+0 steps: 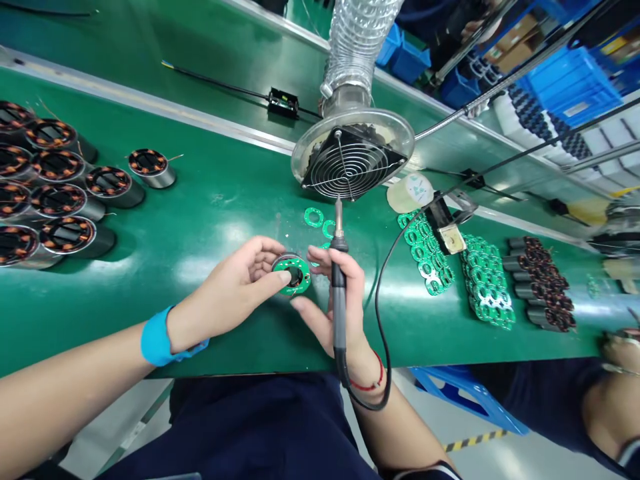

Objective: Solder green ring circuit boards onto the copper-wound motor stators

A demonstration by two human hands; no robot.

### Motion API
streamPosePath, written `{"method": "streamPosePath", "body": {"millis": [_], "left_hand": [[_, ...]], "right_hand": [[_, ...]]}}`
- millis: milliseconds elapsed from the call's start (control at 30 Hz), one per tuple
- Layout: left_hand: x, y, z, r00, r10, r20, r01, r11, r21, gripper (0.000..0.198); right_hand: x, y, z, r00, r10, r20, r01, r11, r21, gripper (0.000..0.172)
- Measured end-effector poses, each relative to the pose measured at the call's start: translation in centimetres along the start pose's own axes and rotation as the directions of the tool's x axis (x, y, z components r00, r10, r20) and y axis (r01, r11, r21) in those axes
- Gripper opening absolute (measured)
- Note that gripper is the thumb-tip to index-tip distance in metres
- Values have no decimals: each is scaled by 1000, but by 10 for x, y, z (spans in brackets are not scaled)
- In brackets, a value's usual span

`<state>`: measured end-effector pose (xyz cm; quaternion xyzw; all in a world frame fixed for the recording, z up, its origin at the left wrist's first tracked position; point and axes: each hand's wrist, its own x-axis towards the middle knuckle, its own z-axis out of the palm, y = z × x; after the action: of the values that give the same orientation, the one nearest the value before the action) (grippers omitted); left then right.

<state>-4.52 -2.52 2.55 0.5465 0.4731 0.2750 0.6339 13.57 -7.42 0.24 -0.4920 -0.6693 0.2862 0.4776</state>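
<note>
The left hand (235,287) pinches the green ring board (293,273), which lies flat near the front edge of the worktop (210,200). The right hand (356,303) is wrapped around the soldering iron (339,287) — long axis running away from the person, tip toward the fan (350,160). Bare green worktop lies to the left.

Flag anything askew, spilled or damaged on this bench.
Nothing looks damaged or spilled. Only oddity: a few green ring boards lie loose below the fan, apart from the overlapping rows at right.
</note>
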Motion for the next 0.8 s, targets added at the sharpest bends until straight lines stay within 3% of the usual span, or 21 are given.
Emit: {"method": "streamPosePath", "body": {"millis": [67, 133, 333, 533, 633, 800], "left_hand": [[2, 2, 0, 995, -47, 84, 50, 998, -31, 31], [2, 5, -1, 988, -45, 146, 49, 998, -29, 26], [-1, 10, 0, 968, 9, 252, 9, 998, -69, 31], [0, 7, -3, 971, -51, 234, 70, 995, -74, 28], [1, 8, -4, 966, -62, 252, 100, 985, -141, 29], [2, 7, -2, 956, -26, 292, 55, 994, -91, 31]], "right_hand": [[1, -1, -2, 989, -91, 119, 90, 996, 10, 66], [3, -1, -1, 978, -141, 154, 139, 990, 22, 64], [4, 2, 9, 976, -213, -43, 208, 973, -98, 66], [3, -1, 3, 985, -171, -8, 169, 982, -88, 63], [3, -4, 0, 983, -175, -61, 172, 983, -61, 53], [6, -4, -4, 955, -270, -121, 238, 944, -230, 46]]}}
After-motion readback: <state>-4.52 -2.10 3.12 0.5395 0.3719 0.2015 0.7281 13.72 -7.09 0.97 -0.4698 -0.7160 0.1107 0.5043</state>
